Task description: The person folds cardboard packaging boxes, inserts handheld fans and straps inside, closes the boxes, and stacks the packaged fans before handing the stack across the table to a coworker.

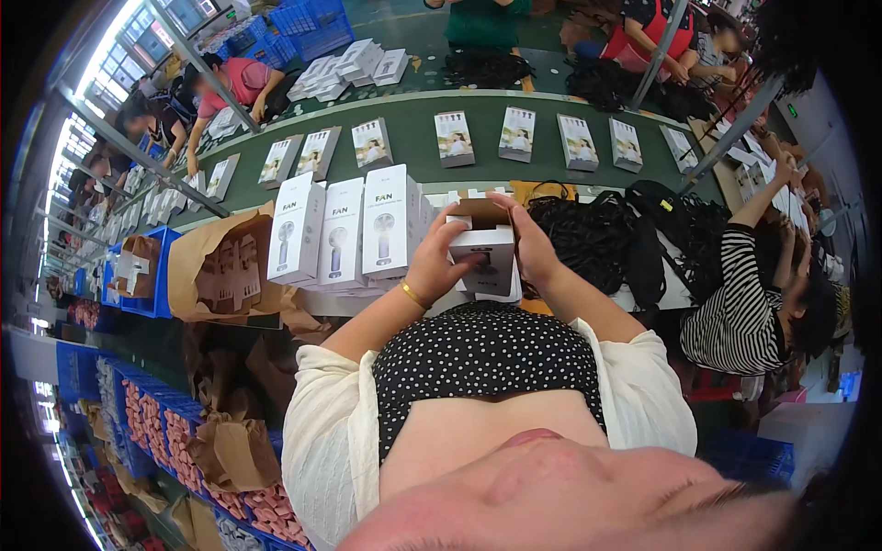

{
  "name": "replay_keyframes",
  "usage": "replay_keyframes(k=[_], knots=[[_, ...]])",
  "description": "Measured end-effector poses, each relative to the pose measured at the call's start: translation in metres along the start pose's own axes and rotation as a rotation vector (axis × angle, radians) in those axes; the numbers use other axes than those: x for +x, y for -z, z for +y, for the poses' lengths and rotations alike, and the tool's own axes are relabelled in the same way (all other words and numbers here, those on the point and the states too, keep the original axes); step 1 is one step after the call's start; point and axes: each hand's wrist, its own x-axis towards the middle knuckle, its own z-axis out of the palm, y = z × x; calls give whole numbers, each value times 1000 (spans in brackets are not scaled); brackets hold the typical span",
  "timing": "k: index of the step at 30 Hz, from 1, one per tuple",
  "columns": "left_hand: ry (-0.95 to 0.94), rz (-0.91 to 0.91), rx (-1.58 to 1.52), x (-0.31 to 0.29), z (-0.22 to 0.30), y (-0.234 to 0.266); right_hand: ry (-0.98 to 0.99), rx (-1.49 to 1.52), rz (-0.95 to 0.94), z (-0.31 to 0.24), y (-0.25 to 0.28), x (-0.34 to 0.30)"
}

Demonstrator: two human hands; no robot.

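The person is holding a small white carton up in front of their chest, above the near edge of the bench. The left hand is gripping the carton's left side, with the thumb lying across its front face and a gold bangle sitting on the wrist. The right hand is curling around the carton's right side, its fingers reaching over the top, where a brown inner flap is standing open. Both hands are closing on the carton and touching it.

Just to the left of the carton, three tall white fan boxes are standing upright side by side on the bench, each showing a picture of a handheld fan. Further left, a torn brown paper bag is lying open with pale cardboard inserts inside, beside a blue crate. To the right of the carton, a heap of black cords is spreading over the bench.

Beyond, a green conveyor belt is carrying a row of flat printed boxes, well apart from one another. A person in a striped top is working at the right, one arm raised.
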Motion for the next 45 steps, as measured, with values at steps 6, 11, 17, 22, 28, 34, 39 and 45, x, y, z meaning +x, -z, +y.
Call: replay_keyframes(k=[6, 11, 17, 22, 28, 34, 39, 45], knots=[[-37, -77, -36, -3, 2, 8, -368, -70, -310, -25, 13, 5], [-32, -41, -42, -10, 3, 7, -377, -406, -475, -42, 8, 10], [-6, -13, -60, -8, 13, 6, -519, -277, -302, -36, 4, 12], [30, -22, -28, -12, 20, 13, -432, -429, -262, -25, -4, 13], [14, 304, 133, -28, 12, 29, -135, -247, -202, -11, -3, 18], [823, 771, -1069, -70, -7, 83, 55, -267, 198, 18, 55, 44], [978, 952, -1129, -94, -1, 94, -184, -788, 101, 107, 118, 56], [1113, 1034, -1004, -119, -33, 99, -406, -1458, 36, 104, 66, 58]])
